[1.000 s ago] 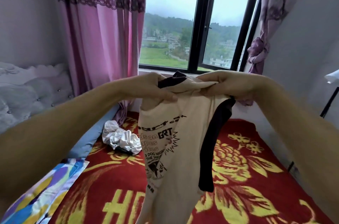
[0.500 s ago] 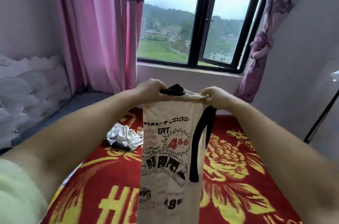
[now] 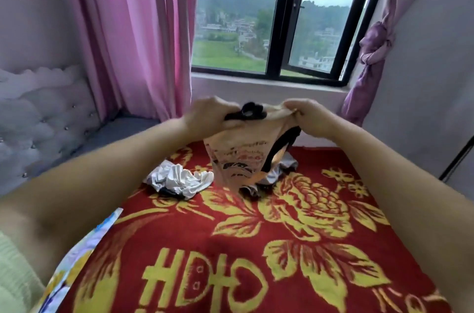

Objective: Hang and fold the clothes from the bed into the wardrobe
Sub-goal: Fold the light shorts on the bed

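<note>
Gripping cream shirt (image 3: 237,156) top: left hand (image 3: 209,117), right hand (image 3: 309,115).

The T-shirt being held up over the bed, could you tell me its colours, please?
Cream T-shirt with black trim and black-and-red print, seen in the head view.

Both arms outstretched, left hand (image 3: 210,115) and right hand (image 3: 306,114) clenched

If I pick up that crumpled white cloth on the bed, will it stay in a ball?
Probably not. The white cloth lies in soft creases, so it should flop open when lifted. It looks thin, likely light. On the red blanket it would probably drag, not roll.
</note>
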`<action>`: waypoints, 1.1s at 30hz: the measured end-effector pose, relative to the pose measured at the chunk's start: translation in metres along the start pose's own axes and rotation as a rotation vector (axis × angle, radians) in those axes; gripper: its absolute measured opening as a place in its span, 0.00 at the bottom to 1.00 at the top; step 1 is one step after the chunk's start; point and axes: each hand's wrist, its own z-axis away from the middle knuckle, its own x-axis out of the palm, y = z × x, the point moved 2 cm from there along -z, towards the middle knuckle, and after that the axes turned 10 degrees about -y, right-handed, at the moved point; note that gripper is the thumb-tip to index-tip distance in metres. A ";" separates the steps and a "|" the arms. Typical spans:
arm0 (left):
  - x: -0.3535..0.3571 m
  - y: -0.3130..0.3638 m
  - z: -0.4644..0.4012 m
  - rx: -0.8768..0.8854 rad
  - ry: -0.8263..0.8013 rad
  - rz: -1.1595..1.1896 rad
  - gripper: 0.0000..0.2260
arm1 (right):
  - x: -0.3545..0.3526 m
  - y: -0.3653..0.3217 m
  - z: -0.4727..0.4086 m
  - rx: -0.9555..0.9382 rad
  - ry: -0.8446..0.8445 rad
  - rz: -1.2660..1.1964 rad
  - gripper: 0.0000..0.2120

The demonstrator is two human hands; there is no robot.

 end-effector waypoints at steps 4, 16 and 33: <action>0.093 0.035 0.076 0.100 -0.129 0.052 0.12 | 0.101 0.027 0.056 0.063 -0.326 -0.156 0.12; 0.361 0.186 0.366 0.077 -1.341 0.477 0.13 | 0.435 0.058 0.293 0.173 -1.217 -0.220 0.24; 0.494 0.047 0.295 -0.672 -0.993 0.088 0.31 | 0.546 0.152 0.149 0.457 -0.618 -0.028 0.22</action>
